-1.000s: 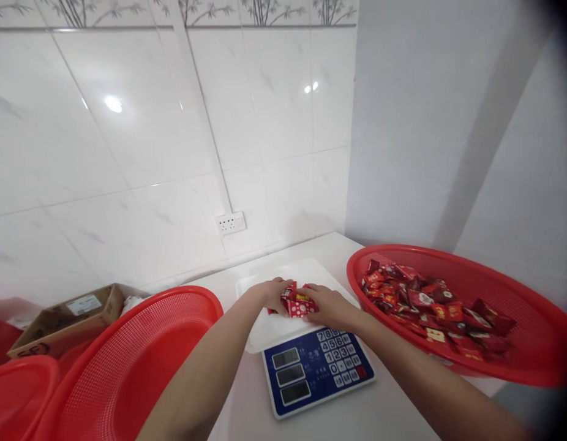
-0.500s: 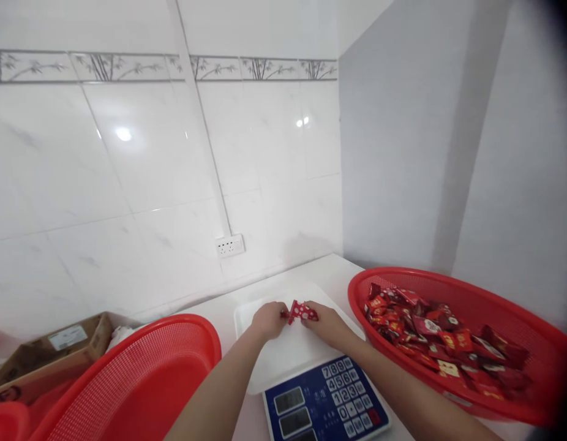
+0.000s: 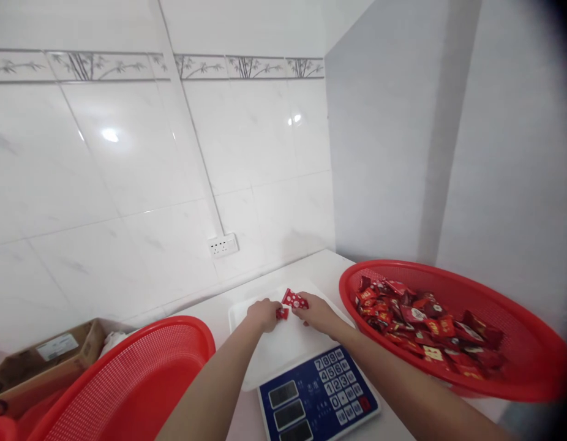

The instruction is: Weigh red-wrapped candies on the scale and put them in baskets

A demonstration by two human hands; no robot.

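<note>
Above the white tray (image 3: 260,370) of a scale, my right hand (image 3: 318,315) pinches a small red candy packet with white dots (image 3: 293,299). My left hand (image 3: 264,314), just to its left, is closed on a smaller red wrapped candy (image 3: 282,313). The two packets are close together, with a slim gap between them. Below the tray shows the scale's blue panel (image 3: 311,392), with number keys and dark displays. My forearms pass on either side of it.
A red basket (image 3: 531,343) holding several red-wrapped candies stands on the right. At the left is another red basket (image 3: 146,367), with a cardboard box (image 3: 49,361) beyond it. A socket (image 3: 223,245) is on the tiled wall behind the white table.
My hands have drawn slightly apart. The dotted packet in my right hand now shows more fully, and a separate red piece shows in my left fingers. The view has shifted a little right.
</note>
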